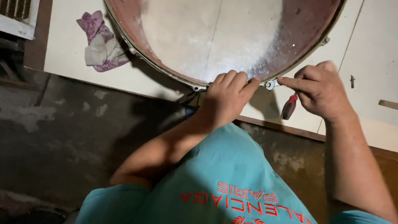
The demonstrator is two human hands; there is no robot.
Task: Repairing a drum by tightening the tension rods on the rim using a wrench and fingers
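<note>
While the large round drum lies flat on a pale board, its reddish shell and metal hoop facing the camera, both hands work at the near edge of its rim. The left hand is curled with its fingers pressed together, the fingertips resting on the hoop just beside a small metal ring-shaped fitting that sticks out from the rim. The right hand is closed in a pinch, its forefinger and thumb stretched toward that fitting and touching it or a small part at it; what exactly it pinches is too small to tell. A red-handled tool lies on the board just below and between the two hands. A crumpled purple and grey cloth sits on the board well apart, to the left of the drum.
</note>
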